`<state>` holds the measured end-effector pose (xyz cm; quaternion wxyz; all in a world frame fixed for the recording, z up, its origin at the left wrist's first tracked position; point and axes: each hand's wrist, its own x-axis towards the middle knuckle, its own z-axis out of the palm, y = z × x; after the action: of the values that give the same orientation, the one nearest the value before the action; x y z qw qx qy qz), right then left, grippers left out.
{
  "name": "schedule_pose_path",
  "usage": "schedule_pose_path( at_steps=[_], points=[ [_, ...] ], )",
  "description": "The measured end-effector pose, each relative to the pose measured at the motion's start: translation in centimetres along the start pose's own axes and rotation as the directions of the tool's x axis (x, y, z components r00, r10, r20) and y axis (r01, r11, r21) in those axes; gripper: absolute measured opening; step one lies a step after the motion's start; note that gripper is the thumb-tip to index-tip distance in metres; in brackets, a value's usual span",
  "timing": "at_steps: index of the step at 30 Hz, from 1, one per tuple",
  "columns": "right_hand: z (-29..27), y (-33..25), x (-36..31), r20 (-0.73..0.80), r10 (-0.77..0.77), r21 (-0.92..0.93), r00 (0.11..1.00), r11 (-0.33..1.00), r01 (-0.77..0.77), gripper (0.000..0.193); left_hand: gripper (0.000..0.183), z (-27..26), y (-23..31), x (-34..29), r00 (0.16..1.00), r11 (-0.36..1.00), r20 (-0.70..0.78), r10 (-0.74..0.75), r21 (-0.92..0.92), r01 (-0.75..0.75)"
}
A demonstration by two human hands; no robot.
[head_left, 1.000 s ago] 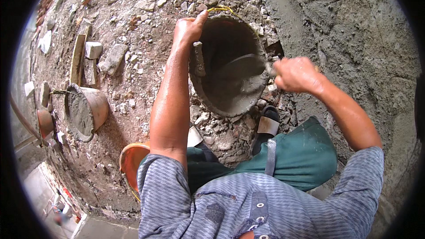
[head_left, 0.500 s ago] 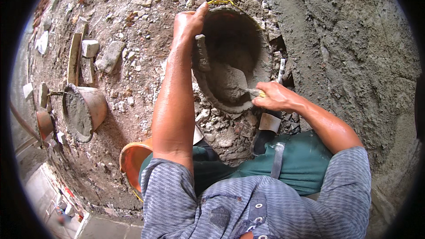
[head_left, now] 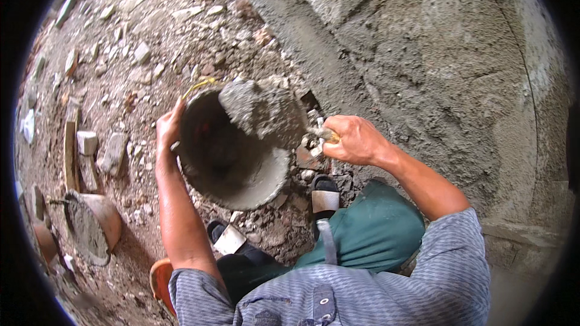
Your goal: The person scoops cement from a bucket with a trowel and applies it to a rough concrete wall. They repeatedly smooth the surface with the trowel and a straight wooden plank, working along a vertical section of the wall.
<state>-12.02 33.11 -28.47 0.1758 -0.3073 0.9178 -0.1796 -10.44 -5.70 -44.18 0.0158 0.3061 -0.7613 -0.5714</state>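
Wet grey mortar (head_left: pixel 264 173) inside bucket (head_left: pixel 202 128) firm in left hand (head_left: pixel 169 128), mortar-heaped trowel (head_left: pixel 327 134) firm in right hand (head_left: pixel 356 139)

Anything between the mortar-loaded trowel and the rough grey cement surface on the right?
No separate object visibly blocks it. The right hand grips the yellowish-handled trowel, and only low stone rubble lies between the round mortar-smeared bucket and the rough grey cement surface.
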Motion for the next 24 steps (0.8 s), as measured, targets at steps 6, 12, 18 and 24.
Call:
schedule_pose_path(
  at_steps=[6,12,18,24],
  points=[
    [-7.8,-2.5,0.6,0.132,-0.222,0.328,0.966,0.93,0.169,0.024,0.058,-2.3,-2.8,1.3,0.984,0.962,0.024,0.175,0.208,-0.176],
    [-11.1,10.3,-0.1,0.133,0.417,0.681,0.899,0.621,-0.389,0.031,0.057,-0.4,-0.1,0.2,0.999,0.995,-0.046,0.003,0.104,0.002],
    [-22.3,8.8,-15.3,-0.337,0.645,0.42,0.686,0.755,-0.504,0.029,0.059,1.5,4.2,-0.9,0.995,0.982,-0.017,-0.094,0.164,0.096],
    [-11.1,4.2,-4.4,-0.204,0.09,-0.196,0.975,0.972,-0.131,0.028,0.052,4.7,5.7,-1.2,0.998,0.993,-0.043,-0.042,0.106,0.047]
  ],
)
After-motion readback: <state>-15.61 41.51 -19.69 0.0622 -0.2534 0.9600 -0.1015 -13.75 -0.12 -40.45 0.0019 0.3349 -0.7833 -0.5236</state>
